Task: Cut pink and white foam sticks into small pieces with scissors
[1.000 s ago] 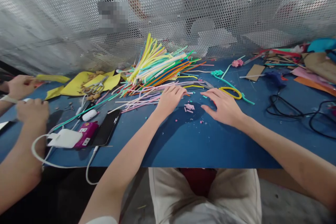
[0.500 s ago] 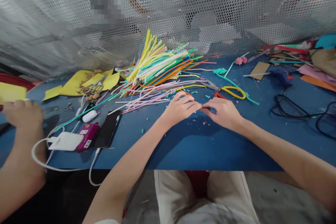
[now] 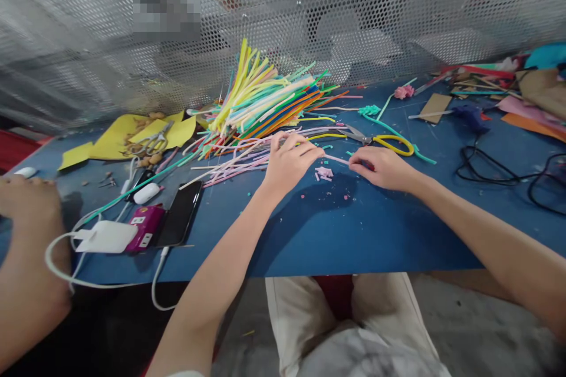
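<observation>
A short pink pipe-cleaner piece [image 3: 336, 159] spans the gap between my hands on the blue table [image 3: 354, 230]. My left hand [image 3: 289, 162] pinches its left end and my right hand [image 3: 382, 166] pinches its right end. Small pink cut bits [image 3: 323, 173] lie just below it. Behind my left hand spreads a big pile of coloured pipe cleaners [image 3: 265, 109], with loose pink and white strands [image 3: 230, 166] trailing to the left.
Yellow-handled pliers [image 3: 381, 140] lie behind my right hand. Black cables [image 3: 499, 174] and a blue glue gun [image 3: 471, 115] are at the right. A phone [image 3: 179, 221], pink power bank [image 3: 144, 225] and white charger [image 3: 106, 237] sit left. Another person's hand [image 3: 29, 203] rests at far left.
My hands met above the pink bits, then moved apart with a pink piece stretched between them. The person at left lowered the yellow paper out of view.
</observation>
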`<state>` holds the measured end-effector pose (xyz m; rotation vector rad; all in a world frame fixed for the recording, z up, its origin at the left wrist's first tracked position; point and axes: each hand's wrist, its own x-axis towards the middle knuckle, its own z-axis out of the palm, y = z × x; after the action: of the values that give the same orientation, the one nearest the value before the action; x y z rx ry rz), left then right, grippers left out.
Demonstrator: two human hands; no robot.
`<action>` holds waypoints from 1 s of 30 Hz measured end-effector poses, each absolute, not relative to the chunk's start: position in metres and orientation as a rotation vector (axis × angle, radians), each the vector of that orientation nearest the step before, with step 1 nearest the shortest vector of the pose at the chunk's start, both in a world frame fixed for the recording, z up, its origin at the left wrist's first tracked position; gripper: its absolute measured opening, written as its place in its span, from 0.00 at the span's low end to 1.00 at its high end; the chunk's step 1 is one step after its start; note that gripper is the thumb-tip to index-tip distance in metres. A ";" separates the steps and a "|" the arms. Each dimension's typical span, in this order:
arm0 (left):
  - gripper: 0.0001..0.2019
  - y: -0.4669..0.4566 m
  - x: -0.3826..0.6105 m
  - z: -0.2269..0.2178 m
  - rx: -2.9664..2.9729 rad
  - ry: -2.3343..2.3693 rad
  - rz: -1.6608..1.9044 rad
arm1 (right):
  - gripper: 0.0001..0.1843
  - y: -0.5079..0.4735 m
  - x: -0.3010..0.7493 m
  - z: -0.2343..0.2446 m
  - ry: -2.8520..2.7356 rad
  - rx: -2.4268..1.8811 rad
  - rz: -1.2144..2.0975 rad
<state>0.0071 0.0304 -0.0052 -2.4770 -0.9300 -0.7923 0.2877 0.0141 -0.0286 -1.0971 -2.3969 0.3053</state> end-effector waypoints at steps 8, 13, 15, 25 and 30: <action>0.08 0.036 0.006 -0.014 -2.417 -1.067 -0.955 | 0.14 0.032 0.328 -0.030 -2.164 -1.300 0.392; 0.09 0.038 0.007 -0.022 -2.429 -1.075 -1.022 | 0.19 0.035 0.342 -0.030 -2.055 -1.408 0.409; 0.09 0.037 0.009 -0.023 -2.434 -1.101 -1.021 | 0.19 0.036 0.345 -0.032 -2.054 -1.414 0.442; 0.09 0.031 0.018 -0.023 -2.451 -1.062 -0.974 | 0.17 0.038 0.340 -0.034 -2.190 -1.303 0.514; 0.10 0.028 0.021 -0.024 -2.501 -1.011 -0.909 | 0.18 0.035 0.329 -0.032 -2.280 -1.119 0.399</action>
<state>0.0209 0.0285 -0.0240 -2.5007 -1.0107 -0.9089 0.3294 0.0350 -0.0324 -1.1195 -2.2800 0.3991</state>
